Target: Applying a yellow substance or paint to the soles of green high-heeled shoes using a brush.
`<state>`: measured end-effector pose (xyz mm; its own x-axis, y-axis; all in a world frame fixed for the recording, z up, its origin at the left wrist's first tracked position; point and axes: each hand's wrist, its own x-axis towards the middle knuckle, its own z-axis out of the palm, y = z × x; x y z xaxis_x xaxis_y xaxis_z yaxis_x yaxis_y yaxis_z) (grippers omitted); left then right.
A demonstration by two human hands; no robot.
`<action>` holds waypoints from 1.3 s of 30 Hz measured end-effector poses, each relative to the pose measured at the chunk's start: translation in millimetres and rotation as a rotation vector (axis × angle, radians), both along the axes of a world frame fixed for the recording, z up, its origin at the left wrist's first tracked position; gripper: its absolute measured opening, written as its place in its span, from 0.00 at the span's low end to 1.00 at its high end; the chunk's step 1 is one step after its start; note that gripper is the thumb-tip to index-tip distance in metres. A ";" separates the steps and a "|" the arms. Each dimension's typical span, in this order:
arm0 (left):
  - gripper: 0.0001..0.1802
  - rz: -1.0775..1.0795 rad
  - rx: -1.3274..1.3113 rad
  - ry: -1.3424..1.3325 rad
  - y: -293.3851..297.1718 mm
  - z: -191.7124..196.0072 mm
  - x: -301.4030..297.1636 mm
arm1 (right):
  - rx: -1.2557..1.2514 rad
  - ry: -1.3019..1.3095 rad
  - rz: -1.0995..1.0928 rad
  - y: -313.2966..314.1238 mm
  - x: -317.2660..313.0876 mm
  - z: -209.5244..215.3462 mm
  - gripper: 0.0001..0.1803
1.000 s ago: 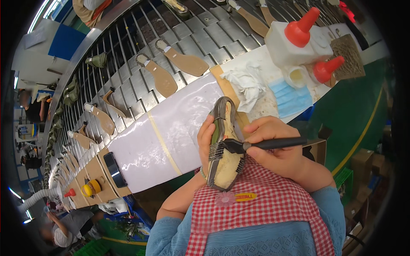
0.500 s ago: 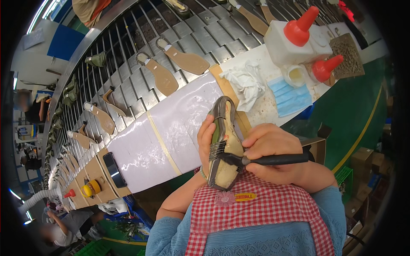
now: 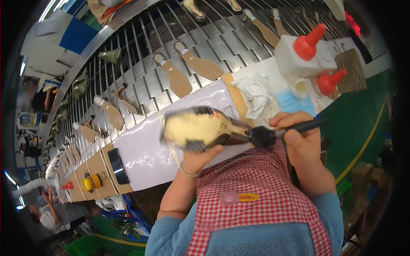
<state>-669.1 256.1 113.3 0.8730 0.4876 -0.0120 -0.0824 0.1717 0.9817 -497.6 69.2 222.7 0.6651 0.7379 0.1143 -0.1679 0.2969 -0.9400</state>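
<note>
My left hand (image 3: 200,158) grips a shoe (image 3: 194,128) from below, over the near edge of the work surface. The shoe lies sideways, its cream underside turned up and its dark edges smeared by motion; the broad end points left. Between the fingers and thumb of my right hand (image 3: 301,137) is a black-handled brush (image 3: 264,136). Its dark bristles meet or nearly meet the shoe's narrow right end; I cannot tell whether they touch. Beneath the shoe is a glossy pale sheet (image 3: 145,160) on the work surface.
Tan soles (image 3: 198,64) lie along a slatted metal conveyor (image 3: 230,47) with green shoe uppers (image 3: 110,55). White bottles with red nozzles (image 3: 309,42), crumpled tissue (image 3: 255,94) and a blue mask (image 3: 294,101) sit at right. A phone (image 3: 117,165) and yellow tape roll (image 3: 91,182) are left.
The shoe has swung from upright to sideways, its broad end now left. My right hand and the brush have moved up and right, from the shoe's middle to its narrow end.
</note>
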 end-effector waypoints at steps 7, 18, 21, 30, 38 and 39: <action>0.38 -0.348 -0.306 -0.049 17.5 31.5 12.9 | 0.115 0.404 0.079 24.3 -6.5 4.6 0.09; 0.31 -0.543 -0.168 0.010 5.4 51.9 14.6 | -0.002 -0.950 -0.037 27.3 -16.9 16.8 0.12; 0.31 -0.533 -0.185 0.004 2.1 48.9 12.6 | -0.051 -0.967 0.040 22.5 -17.7 18.5 0.13; 0.34 -0.592 -0.224 0.066 3.0 49.0 9.4 | -0.088 -0.830 0.233 16.8 -6.8 22.3 0.10; 0.35 -0.625 -0.197 0.024 3.2 49.1 14.4 | -0.037 -0.857 0.140 23.7 -3.7 22.9 0.09; 0.35 -0.633 -0.217 0.028 3.5 48.2 13.9 | -0.057 -0.880 0.177 20.5 -5.7 23.6 0.10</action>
<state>-655.2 259.6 161.5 0.9878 -0.1344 -0.0785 0.1237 0.3722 0.9199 -503.3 89.7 246.3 0.2301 0.8414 0.4890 0.5812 0.2842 -0.7625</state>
